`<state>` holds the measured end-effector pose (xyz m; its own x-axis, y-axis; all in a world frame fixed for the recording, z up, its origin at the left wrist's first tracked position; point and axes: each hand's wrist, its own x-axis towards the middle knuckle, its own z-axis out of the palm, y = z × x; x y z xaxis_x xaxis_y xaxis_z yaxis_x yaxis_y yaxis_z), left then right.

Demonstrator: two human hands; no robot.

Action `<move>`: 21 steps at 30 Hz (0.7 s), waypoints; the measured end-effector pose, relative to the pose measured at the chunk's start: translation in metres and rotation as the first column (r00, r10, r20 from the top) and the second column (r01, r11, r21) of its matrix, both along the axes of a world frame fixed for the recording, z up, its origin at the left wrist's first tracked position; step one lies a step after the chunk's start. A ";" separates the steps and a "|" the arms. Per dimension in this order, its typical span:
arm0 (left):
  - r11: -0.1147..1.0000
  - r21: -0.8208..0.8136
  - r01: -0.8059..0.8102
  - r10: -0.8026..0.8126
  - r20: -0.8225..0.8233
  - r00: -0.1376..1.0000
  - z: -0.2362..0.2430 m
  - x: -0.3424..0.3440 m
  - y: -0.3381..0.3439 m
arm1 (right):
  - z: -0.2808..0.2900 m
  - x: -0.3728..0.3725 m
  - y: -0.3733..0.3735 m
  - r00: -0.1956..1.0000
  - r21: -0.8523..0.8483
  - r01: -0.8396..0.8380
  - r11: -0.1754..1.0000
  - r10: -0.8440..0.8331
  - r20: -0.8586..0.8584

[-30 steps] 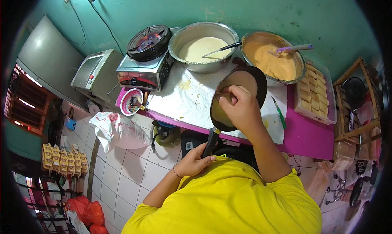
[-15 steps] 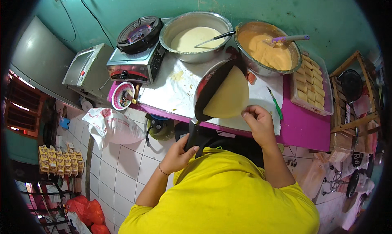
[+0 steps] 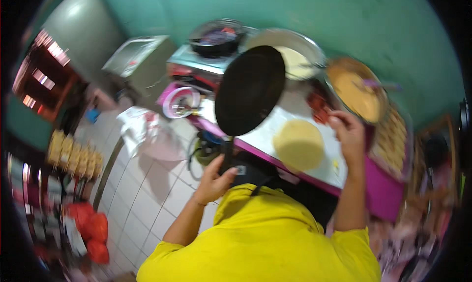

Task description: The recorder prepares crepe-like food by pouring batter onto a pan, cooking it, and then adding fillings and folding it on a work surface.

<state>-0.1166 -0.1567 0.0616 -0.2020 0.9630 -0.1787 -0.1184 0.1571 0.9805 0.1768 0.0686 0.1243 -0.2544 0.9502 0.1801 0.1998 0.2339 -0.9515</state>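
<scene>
My left hand (image 3: 216, 180) is wrapped round the handle of a black frying pan (image 3: 250, 91), which is tilted up with its dark face showing bare. On the white sheet to the pan's right lies a thin round pale-yellow crepe (image 3: 298, 144), reaching over the table's front edge. Past the crepe my right hand (image 3: 348, 133) has curled fingers pinched at the near end of a dark red thing (image 3: 318, 105) beside the orange-filled bowl. Motion blur hides what that red thing is.
Behind stand a steel bowl of pale batter (image 3: 300, 63), a bowl of orange filling (image 3: 356, 92) and a stove (image 3: 216, 43). A tray of rolls (image 3: 391, 139) sits at the right, a small white bowl (image 3: 181, 103) at the left. A white sack (image 3: 147, 134) stands on the floor.
The crepe has left the pan and now lies on the white sheet. The pan has swung up and left. My right hand has let go of the crepe and moved to the red thing.
</scene>
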 end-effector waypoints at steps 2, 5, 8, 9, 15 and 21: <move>0.998 0.055 -0.022 0.019 0.069 0.997 -0.003 -0.004 0.000 | 0.004 -0.002 0.043 0.999 0.087 0.005 0.996 -0.008 0.036; 0.996 0.082 -0.028 0.013 0.171 0.985 0.007 -0.008 0.003 | 0.001 0.012 0.127 0.946 0.374 -0.016 0.927 -0.108 0.307; 0.988 0.155 -0.020 -0.013 0.210 0.978 0.005 -0.014 -0.004 | -0.008 0.011 0.194 0.740 0.608 -0.081 0.789 -0.361 0.567; 0.988 0.155 -0.017 -0.015 0.207 0.978 0.010 -0.016 -0.011 | -0.003 -0.001 0.200 0.601 0.657 -0.133 0.742 -0.466 0.649; 0.992 0.113 -0.051 0.021 0.249 0.968 -0.006 -0.025 -0.016 | 0.006 -0.018 0.233 0.541 0.321 -0.253 0.913 -0.141 0.829; 0.996 0.093 -0.018 -0.006 0.252 0.968 -0.012 -0.034 -0.003 | 0.000 -0.033 0.238 0.791 0.230 -0.202 0.952 0.020 0.612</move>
